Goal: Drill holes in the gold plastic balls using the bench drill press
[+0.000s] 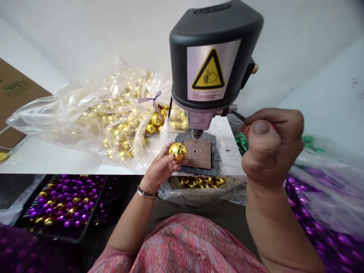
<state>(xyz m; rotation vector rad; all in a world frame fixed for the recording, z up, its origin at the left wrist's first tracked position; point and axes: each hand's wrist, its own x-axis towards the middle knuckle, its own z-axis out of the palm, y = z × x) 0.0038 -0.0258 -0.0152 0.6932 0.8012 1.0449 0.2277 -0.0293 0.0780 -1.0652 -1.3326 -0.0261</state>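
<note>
Gold mirror-tiled ball ornament (178, 151)

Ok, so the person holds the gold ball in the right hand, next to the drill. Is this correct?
Not quite: the gold ball is in the left hand, not the right, as the head view shows. It is next to the drill, as you said.

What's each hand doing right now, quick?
Left hand: closed, holding a gold mirrored ball ornament.
Right hand: closed, pinching a thin dark rod.
</note>
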